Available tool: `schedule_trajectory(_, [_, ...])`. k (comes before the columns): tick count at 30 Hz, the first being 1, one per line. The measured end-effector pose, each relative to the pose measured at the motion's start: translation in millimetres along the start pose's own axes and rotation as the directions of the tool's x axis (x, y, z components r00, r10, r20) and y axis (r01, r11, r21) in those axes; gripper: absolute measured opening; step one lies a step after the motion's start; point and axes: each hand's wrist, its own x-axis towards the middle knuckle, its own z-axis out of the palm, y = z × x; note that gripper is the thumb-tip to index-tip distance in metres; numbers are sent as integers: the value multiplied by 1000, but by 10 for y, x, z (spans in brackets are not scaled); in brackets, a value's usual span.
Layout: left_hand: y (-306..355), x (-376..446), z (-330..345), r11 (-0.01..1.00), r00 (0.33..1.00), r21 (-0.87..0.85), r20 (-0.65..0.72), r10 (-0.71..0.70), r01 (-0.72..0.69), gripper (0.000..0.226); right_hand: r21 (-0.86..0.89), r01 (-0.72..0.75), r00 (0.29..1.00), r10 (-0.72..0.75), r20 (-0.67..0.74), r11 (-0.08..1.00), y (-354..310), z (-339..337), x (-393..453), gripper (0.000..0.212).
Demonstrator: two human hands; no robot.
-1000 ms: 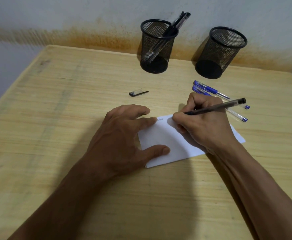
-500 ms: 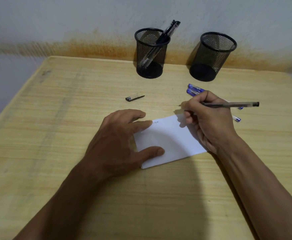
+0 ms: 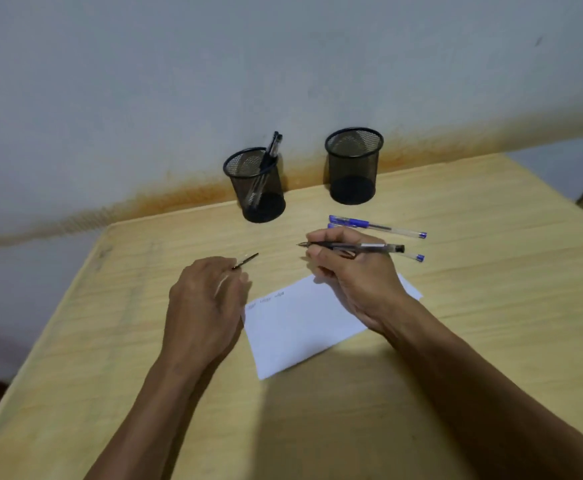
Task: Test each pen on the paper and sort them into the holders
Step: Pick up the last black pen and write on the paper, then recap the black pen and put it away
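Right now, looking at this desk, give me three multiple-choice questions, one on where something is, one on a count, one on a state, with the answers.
1. Where do the blue pens lie?
A. in the right holder
B. on the table beyond the right hand
C. on the paper

2. How many mesh holders stand by the wall?
A. two
B. three
C. one

3. What state is the black pen in?
A. capped, lying on the table
B. standing in a holder
C. uncapped, held above the table

Answers:
1 B: they rest on the table just past the right hand.
2 A: the left holder has pens in it and the right holder looks empty.
3 C: its bare tip points left, and the left hand reaches the pen cap.
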Motion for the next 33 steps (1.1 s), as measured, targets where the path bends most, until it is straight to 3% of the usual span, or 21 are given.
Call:
schedule_trajectory(6, [-51,481,136,956,988,289,124,-96,57,27,50,6,1000,-6,-14,999,-12,-10,-5,20])
schedule_trajectory(13, [-61,550,200,940,988,340,148,-36,-16,17,60,19,1000,-18,-13,998,54,-17,61,6])
schedule_trajectory(20, [101,353,145,997,999,74,-29,-16,18,12,19,45,997,-44,-63,999,20,-1,14,10])
schedule_trajectory(26, [294,142,61,959,987,-252,-56,-150,131,19,22,69,997,-68,-26,997,-64,31,-21,6])
schedule_trajectory(33, [385,-4,-1,960,993,-268,-60,-97,78,15,-93,224,974,-222,36,970,-213,104,-193,7])
